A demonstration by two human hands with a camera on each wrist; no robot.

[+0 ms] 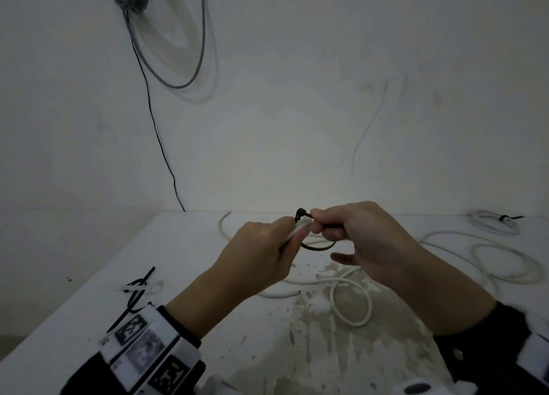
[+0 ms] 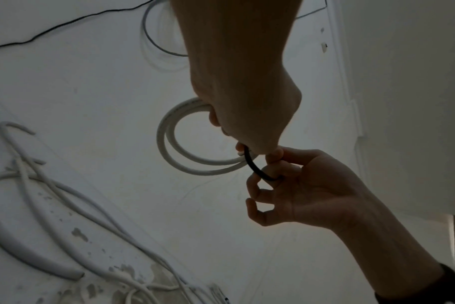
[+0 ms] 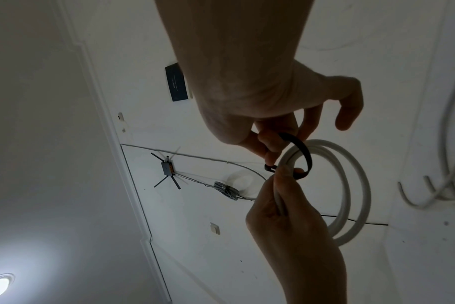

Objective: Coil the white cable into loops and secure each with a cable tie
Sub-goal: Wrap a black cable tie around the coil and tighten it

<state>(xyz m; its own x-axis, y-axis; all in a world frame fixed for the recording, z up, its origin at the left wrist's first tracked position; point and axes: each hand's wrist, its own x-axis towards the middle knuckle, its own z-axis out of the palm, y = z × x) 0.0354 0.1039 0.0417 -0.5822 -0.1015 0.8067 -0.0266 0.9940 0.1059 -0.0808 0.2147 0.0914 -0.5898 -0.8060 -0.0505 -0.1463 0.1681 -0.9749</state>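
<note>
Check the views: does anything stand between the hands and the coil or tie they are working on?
Nothing visible does. The left hand already grips the white coil, and the right hand pinches the black cable tie looped around it.

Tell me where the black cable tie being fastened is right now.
In the head view, the black cable tie is mid-table, looped around the white cable coil, between the left hand and right hand.
</note>
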